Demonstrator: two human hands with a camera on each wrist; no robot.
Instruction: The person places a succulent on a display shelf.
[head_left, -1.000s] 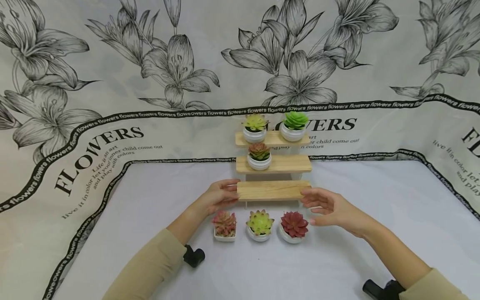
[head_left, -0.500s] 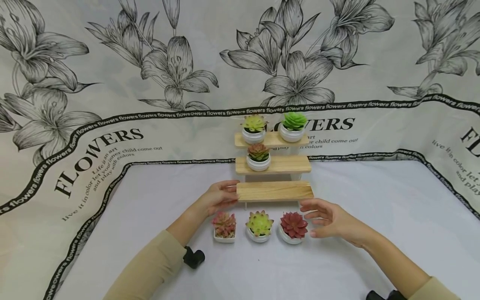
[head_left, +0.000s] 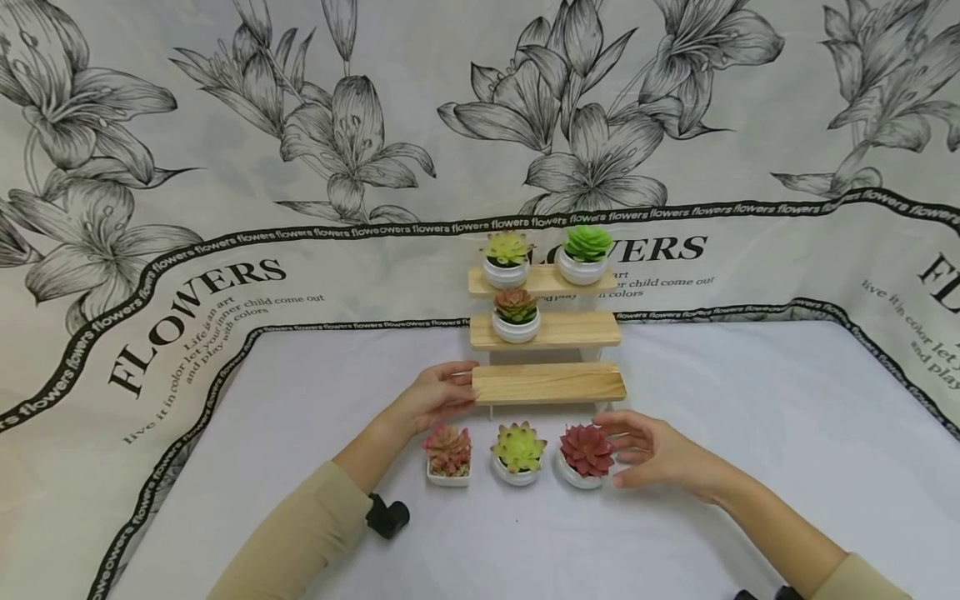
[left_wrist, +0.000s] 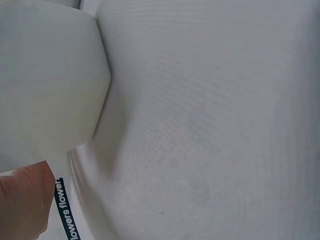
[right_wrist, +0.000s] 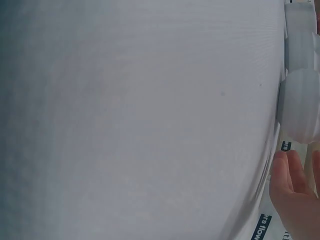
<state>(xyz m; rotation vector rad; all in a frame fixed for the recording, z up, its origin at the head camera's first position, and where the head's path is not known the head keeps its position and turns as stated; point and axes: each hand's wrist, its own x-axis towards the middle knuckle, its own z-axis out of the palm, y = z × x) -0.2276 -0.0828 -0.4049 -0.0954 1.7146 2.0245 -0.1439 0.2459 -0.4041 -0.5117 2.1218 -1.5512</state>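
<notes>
In the head view, my left hand holds the left end of the lowest wooden shelf of a three-tier display stand. My right hand, its fingers spread from the thumb, is at the right side of a dark red potted succulent. The fingertips reach its leaves; contact is not clear. To its left stand a yellow-green potted succulent and a pink one in a square white pot. In the right wrist view, my right hand appears beside a white pot.
A reddish-green succulent sits left on the middle shelf. On the top shelf stand a yellow-green succulent and a bright green one. A flower-printed cloth hangs behind the white tabletop.
My right hand has left the right end of the lowest shelf and come down toward the dark red succulent. The left hand has stayed at the shelf's left end.
</notes>
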